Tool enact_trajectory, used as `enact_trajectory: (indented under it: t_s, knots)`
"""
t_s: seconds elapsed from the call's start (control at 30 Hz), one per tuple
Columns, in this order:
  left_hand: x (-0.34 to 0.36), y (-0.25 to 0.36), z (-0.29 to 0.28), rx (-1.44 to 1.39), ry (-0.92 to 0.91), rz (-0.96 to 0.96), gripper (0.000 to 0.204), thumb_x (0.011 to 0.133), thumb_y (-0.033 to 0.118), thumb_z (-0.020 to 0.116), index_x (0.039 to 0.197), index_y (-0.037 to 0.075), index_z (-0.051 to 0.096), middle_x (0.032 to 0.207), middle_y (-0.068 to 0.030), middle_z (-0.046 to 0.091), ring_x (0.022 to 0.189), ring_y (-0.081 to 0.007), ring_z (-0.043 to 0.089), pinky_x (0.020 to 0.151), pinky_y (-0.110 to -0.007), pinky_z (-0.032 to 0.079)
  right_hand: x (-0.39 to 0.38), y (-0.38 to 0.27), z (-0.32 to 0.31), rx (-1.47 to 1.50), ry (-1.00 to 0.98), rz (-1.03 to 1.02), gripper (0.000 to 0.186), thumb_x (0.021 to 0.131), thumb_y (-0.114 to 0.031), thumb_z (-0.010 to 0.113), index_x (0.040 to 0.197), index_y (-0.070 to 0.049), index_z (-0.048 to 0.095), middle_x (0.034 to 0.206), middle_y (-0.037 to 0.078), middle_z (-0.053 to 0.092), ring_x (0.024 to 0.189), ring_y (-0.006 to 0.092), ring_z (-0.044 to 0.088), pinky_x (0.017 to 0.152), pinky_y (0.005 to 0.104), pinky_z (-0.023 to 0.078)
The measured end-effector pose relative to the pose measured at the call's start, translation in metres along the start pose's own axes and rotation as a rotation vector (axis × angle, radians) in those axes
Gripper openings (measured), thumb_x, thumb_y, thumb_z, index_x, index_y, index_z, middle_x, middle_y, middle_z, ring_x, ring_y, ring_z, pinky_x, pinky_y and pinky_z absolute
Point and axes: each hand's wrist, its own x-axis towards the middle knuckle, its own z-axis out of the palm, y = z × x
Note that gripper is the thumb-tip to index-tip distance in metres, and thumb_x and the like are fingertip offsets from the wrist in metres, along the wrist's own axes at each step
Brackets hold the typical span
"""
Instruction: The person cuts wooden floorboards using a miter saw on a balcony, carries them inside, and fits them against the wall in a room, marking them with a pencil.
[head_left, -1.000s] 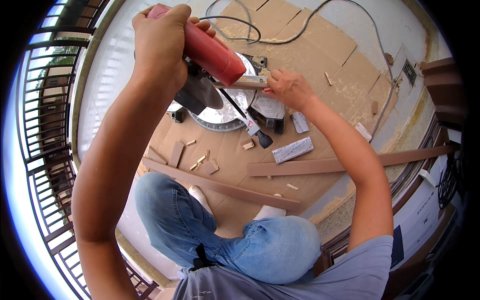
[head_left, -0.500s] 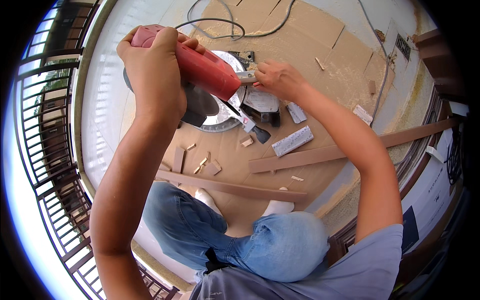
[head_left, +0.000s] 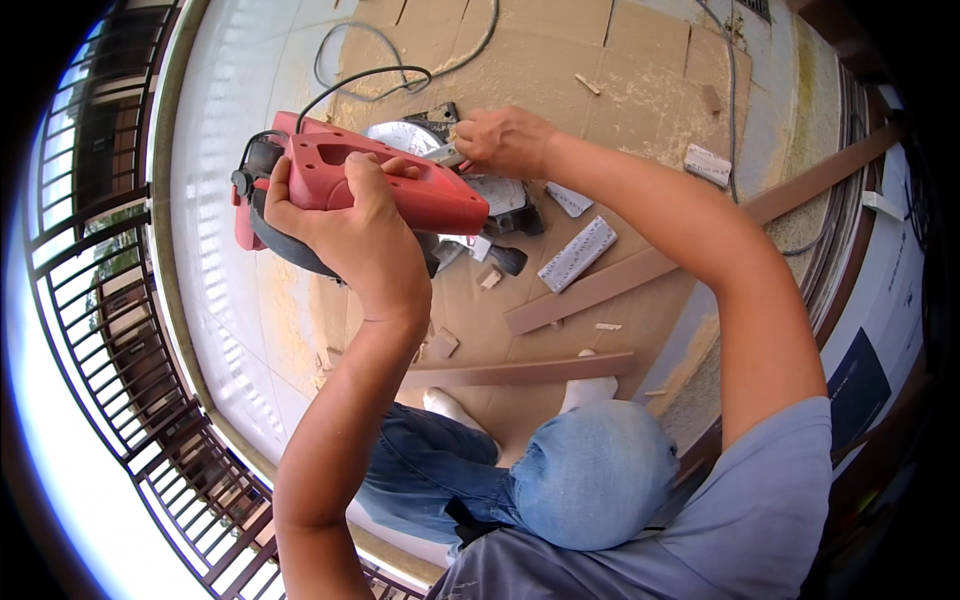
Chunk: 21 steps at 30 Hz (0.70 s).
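Observation:
My left hand [head_left: 362,232] is wrapped round the red body of a miter saw [head_left: 432,196], with fingertips curled over into its handle opening. The saw's body covers most of the round silver turntable [head_left: 398,134] beneath it. Beyond it, my right hand [head_left: 503,140] is closed at the end of the pale metal fence [head_left: 441,153]. Whether those fingers grip the fence or a small piece against it is hidden. A black clamp knob [head_left: 510,261] sticks out at the near side of the saw.
Cardboard sheets [head_left: 540,60] strewn with sawdust cover the floor. Two long brown boards [head_left: 560,310] [head_left: 520,373] lie near my feet, among offcuts and white-wrapped pieces [head_left: 578,254]. A grey cable [head_left: 732,100] runs at the right. A railing [head_left: 100,300] stands at the left.
The saw's red body and my left hand sit nearer and show more of the top, covering more of the turntable. The whole view has shifted. My right hand stays at the fence.

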Motion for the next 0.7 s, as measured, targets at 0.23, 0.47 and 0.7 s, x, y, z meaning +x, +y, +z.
enact_trajectory:
  t_s: [0.23,0.47,0.7]
  knots:
    - [-0.027,-0.025,0.011,-0.015,0.038,0.078,0.059,0.096,-0.002,0.056,0.144,0.006,0.023,0.128,-0.0215,0.044,0.083,-0.0203,0.066,0.078,-0.034,0.058,0.004,-0.003,0.001,0.023,0.005,-0.023,0.031,0.088,-0.038,0.070,0.085,-0.008,0.065,0.091,0.006,0.064,0.090,0.0238,0.065,0.076,0.0344,0.056]
    - [0.074,0.040,-0.043,-0.068,-0.103,-0.164,0.053,0.092,0.006,0.058,0.135,-0.004,0.029,0.107,-0.0204,0.057,0.081,-0.0272,0.068,0.079,-0.036,0.060,-0.015,0.001,-0.009,-0.003,0.002,-0.004,0.023,0.089,-0.028,0.069,0.083,-0.007,0.062,0.091,0.007,0.062,0.093,0.0248,0.064,0.077,0.0373,0.055]
    - [0.252,0.068,-0.132,0.192,-0.320,-0.327,0.028,0.101,0.020,0.060,0.113,-0.005,0.051,0.101,-0.0170,0.062,0.092,-0.0252,0.071,0.085,-0.038,0.065,-0.083,-0.026,-0.058,0.116,0.072,0.526,0.015,0.091,-0.021,0.070,0.096,-0.007,0.068,0.094,0.011,0.066,0.094,0.0301,0.066,0.080,0.0398,0.053]
